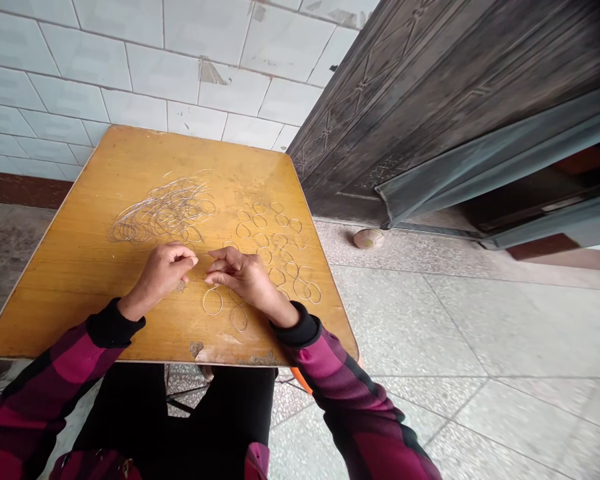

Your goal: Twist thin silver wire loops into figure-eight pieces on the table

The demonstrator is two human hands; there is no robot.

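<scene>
My left hand (166, 272) is over the table, its thumb and fingers pinched together. Whatever it grips, if anything, is too thin to make out. Close by on the right, my right hand (245, 273) holds a thin wire loop (213, 301) between thumb and a finger, with the index finger stretched toward the left hand. The loop hangs just below the thumb. Behind my left hand lies a tangled heap of curved thin wires (165, 210). Several wires bent into figure-eight shapes (307, 290) are spread beyond and beside my right hand; another bent wire (239, 317) lies below it.
The yellow wooden table (80, 280) has a worn front edge and stands against a white tiled wall (145, 70). A dark carved door (360, 113) with a grey-green curtain (455, 173) is on the right. A round object (369, 239) rests on the floor near it.
</scene>
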